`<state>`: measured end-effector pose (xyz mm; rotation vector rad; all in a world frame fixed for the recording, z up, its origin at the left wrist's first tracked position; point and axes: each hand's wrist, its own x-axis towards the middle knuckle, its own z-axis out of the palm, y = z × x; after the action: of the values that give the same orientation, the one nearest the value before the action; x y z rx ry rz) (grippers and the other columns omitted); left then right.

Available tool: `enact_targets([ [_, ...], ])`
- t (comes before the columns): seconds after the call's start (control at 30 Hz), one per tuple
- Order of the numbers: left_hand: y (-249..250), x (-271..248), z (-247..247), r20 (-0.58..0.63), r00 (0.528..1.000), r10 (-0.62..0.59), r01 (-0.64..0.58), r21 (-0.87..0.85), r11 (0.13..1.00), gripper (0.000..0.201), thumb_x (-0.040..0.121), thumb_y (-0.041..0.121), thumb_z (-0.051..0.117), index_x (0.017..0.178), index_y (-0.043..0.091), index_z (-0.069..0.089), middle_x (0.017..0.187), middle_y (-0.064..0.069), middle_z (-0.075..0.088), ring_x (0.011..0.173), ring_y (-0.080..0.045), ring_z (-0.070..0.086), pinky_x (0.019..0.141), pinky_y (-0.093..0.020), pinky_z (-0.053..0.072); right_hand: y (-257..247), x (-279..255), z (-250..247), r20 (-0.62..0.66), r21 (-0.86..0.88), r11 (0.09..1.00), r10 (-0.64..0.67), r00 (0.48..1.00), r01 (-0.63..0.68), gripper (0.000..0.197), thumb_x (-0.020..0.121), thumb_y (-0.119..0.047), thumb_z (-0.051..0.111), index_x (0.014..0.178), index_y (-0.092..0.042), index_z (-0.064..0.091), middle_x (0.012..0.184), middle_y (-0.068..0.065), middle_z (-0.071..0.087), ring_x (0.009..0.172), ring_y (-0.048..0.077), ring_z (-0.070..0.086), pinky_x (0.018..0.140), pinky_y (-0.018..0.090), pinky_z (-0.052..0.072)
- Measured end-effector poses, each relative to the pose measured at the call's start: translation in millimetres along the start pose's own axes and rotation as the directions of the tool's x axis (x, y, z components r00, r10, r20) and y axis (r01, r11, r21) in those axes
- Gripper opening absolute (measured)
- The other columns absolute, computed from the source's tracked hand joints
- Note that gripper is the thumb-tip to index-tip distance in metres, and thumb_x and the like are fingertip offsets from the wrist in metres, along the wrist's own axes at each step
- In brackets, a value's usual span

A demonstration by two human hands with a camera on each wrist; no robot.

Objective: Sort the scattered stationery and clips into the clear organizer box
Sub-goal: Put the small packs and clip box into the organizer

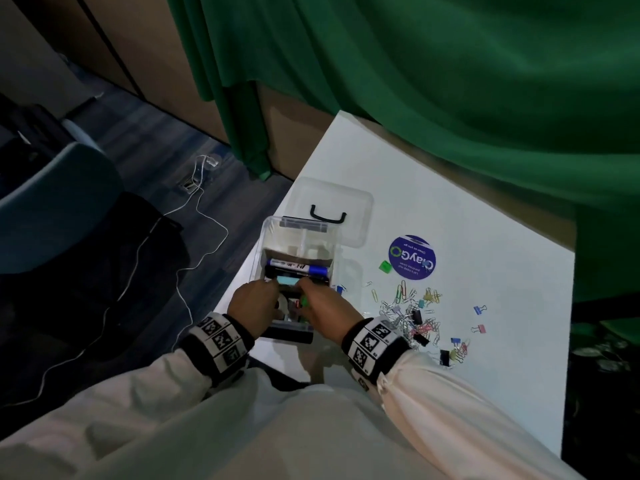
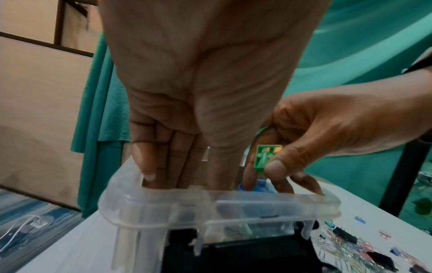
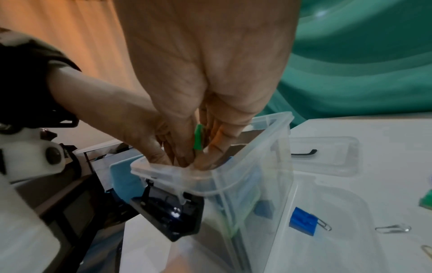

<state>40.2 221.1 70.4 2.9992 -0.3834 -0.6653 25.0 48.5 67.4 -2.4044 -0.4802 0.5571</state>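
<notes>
The task is judged to be partly done. Markers (image 1: 298, 269) and other larger stationery are already laid in the clear organizer box (image 1: 268, 237), which stands near the left edge of the white tabletop (image 1: 485, 375), its lid (image 1: 332, 209) laid flat just behind it. Much is left: a heap of paper clips and binder clips (image 1: 415, 317) is still spread across the middle of the tabletop toward the near edge, a green piece (image 1: 385, 266) lies beside a round purple sticker (image 1: 412, 257), and a blue binder clip (image 3: 302, 223) is seen just beside the box wall. Both hands are lowered into the near end of the box. A small green plastic clip (image 2: 265, 157) is pinched between thumb and forefinger of the right hand (image 2: 315, 133), held just above the rim and pointed downward. The left hand (image 2: 187, 110) is reached steeply down inside the box, fingers (image 2: 145, 158) straight and pressed together against the inner wall, nothing being seen gripped in them; what the tips touch below the rim is hidden. Which compartment the green clip is meant for cannot be told.
</notes>
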Motion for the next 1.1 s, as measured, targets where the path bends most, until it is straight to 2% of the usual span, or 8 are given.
enact_targets([
  [0.13, -2, -2, -4, 0.018, 1.0, 0.012, -0.012, 0.006, 1.0, 0.025, 0.09, 0.028, 0.053, 0.109, 0.013, 0.061, 0.104, -0.009, 0.067, 0.096, -0.027, 0.064, 0.072, -0.032, 0.046, 1, 2, 0, -0.038, 0.052, 0.999, 0.006, 0.999, -0.004, 0.05, 0.088, -0.018, 0.068, 0.134, -0.021, 0.047, 0.126, 0.005, 0.062, 0.108, 0.02, 0.062, 0.087, 0.026, 0.045],
  [0.33, 25, 6, -32, -0.012, 0.998, 0.059, -0.06, -0.094, 0.994, 0.018, 0.092, 0.02, 0.047, 0.104, 0.017, 0.061, 0.098, -0.005, 0.068, 0.091, -0.028, 0.066, 0.067, -0.032, 0.046, 53, 0, -45, -0.276, 0.221, 0.959, 0.237, 0.931, -0.179, 0.012, 0.096, -0.022, 0.057, 0.107, -0.023, 0.061, 0.091, -0.006, 0.066, 0.069, 0.008, 0.06, 0.061, 0.023, 0.044],
  [0.47, 82, 29, -35, -0.052, 0.986, 0.161, -0.167, -0.168, 0.972, 0.035, 0.085, 0.002, 0.053, 0.118, 0.012, 0.052, 0.108, -0.01, 0.059, 0.09, -0.031, 0.065, 0.067, -0.04, 0.054, 119, 9, -61, -0.294, 0.072, 0.936, 0.349, 0.89, -0.343, 0.014, 0.093, -0.011, 0.052, 0.1, -0.017, 0.064, 0.098, 0.002, 0.066, 0.084, 0.022, 0.064, 0.068, 0.032, 0.049],
  [0.6, 151, 49, -21, 0.002, 0.97, 0.243, -0.242, -0.075, 0.967, 0.038, 0.087, -0.003, 0.048, 0.124, 0.001, 0.044, 0.118, -0.02, 0.046, 0.097, -0.038, 0.058, 0.071, -0.044, 0.048, 168, 23, -64, -0.191, -0.106, 0.886, 0.426, 0.884, -0.45, 0.029, 0.093, -0.007, 0.05, 0.117, -0.014, 0.063, 0.122, 0.013, 0.057, 0.104, 0.032, 0.061, 0.082, 0.039, 0.052],
  [0.7, 178, 69, 10, 0.105, 0.987, 0.122, -0.118, -0.046, 0.992, 0.037, 0.091, 0.006, 0.046, 0.127, -0.002, 0.044, 0.128, -0.023, 0.043, 0.112, -0.041, 0.05, 0.092, -0.048, 0.043, 189, 32, -54, -0.082, -0.244, 0.856, 0.45, 0.889, -0.456, 0.039, 0.09, -0.001, 0.049, 0.126, -0.012, 0.058, 0.136, 0.018, 0.044, 0.118, 0.037, 0.052, 0.091, 0.045, 0.05],
  [0.8, 180, 79, 43, 0.135, 0.989, -0.064, 0.057, 0.055, 0.997, 0.037, 0.093, 0.009, 0.039, 0.127, -0.005, 0.044, 0.132, -0.031, 0.04, 0.115, -0.043, 0.049, 0.097, -0.047, 0.041, 203, 28, -39, -0.056, -0.28, 0.868, 0.413, 0.909, -0.411, 0.039, 0.084, 0.007, 0.05, 0.121, -0.006, 0.054, 0.138, 0.023, 0.038, 0.121, 0.04, 0.045, 0.088, 0.048, 0.05],
  [0.97, 177, 79, 64, 0.13, 0.983, -0.128, 0.114, 0.11, 0.987, 0.024, 0.086, 0.01, 0.05, 0.11, 0.008, 0.053, 0.114, -0.02, 0.052, 0.092, -0.033, 0.058, 0.074, -0.037, 0.048, 208, 11, -27, -0.128, -0.218, 0.913, 0.324, 0.937, -0.345, 0.032, 0.082, 0.009, 0.054, 0.113, 0.001, 0.055, 0.115, 0.022, 0.051, 0.102, 0.039, 0.053, 0.076, 0.039, 0.045],
  [1.1, 178, 83, 63, 0.205, 0.974, -0.094, 0.053, 0.197, 0.979, 0.019, 0.061, 0.012, 0.064, 0.078, 0.017, 0.057, 0.078, -0.008, 0.053, 0.065, -0.023, 0.053, 0.054, -0.03, 0.028, 205, -4, -31, -0.187, -0.075, 0.933, 0.333, 0.924, -0.351, 0.032, 0.084, -0.004, 0.061, 0.116, -0.005, 0.056, 0.114, 0.017, 0.053, 0.098, 0.035, 0.057, 0.076, 0.038, 0.049],
])
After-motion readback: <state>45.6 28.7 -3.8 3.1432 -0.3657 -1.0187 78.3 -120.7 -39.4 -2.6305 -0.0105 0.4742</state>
